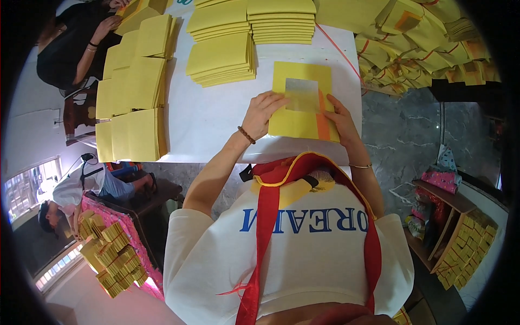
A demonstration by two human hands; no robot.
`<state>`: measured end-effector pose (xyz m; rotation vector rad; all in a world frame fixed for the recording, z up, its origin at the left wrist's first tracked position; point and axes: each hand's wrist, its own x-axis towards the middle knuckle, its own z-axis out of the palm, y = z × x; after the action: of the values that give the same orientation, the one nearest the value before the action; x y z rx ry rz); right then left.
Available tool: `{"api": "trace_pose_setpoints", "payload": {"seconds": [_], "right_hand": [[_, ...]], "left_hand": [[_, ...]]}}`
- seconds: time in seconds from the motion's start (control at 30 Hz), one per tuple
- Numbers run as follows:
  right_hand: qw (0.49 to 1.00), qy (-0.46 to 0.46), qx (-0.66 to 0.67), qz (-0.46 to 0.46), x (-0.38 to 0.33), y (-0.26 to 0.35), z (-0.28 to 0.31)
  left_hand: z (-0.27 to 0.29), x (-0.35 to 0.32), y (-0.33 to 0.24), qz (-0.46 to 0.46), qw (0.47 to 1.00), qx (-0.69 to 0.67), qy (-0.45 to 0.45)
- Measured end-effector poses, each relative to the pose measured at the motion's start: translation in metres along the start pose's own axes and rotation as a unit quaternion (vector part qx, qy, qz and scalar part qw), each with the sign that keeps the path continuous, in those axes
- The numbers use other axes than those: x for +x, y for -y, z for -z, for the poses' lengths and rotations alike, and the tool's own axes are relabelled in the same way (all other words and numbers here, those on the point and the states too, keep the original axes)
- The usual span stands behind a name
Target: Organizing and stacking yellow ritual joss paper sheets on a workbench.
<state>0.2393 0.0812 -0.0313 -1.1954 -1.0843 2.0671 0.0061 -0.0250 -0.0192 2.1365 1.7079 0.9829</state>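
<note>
On the white table in front of me lies a yellow joss paper bundle (295,124). A silvery square (301,91) sits on its face, and an orange strip (323,127) runs along its right side. My left hand (264,111) grips the left edge, its fingertips reaching toward the silvery square. At the right edge my right hand (342,120) is closed on the paper, thumb on top near the orange strip. Whatever lies under the fingers is hidden.
Folded yellow paper stacks (222,58) stand beyond my hands, and more stacks (132,86) line the table's left side. Tied yellow bundles (411,49) pile up at the far right. Two other people work at the left. A wooden shelf (441,233) stands right.
</note>
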Motion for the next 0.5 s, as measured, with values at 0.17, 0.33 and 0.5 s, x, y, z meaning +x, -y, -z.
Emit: {"api": "trace_pose_setpoints", "payload": {"seconds": [0.17, 0.33, 0.5], "right_hand": [[0.926, -0.087, -0.285, 0.233, -0.017, -0.009, 0.025], [0.947, 0.037, -0.263, 0.183, -0.027, -0.004, 0.034], [0.898, 0.039, -0.340, 0.276, -0.020, -0.004, 0.022]], "left_hand": [[-0.002, -0.013, -0.002, 0.001, 0.997, -0.021, 0.070], [0.001, -0.010, -0.013, 0.046, 0.992, -0.080, 0.091], [-0.001, 0.005, -0.013, 0.265, 0.948, -0.103, 0.145]]}}
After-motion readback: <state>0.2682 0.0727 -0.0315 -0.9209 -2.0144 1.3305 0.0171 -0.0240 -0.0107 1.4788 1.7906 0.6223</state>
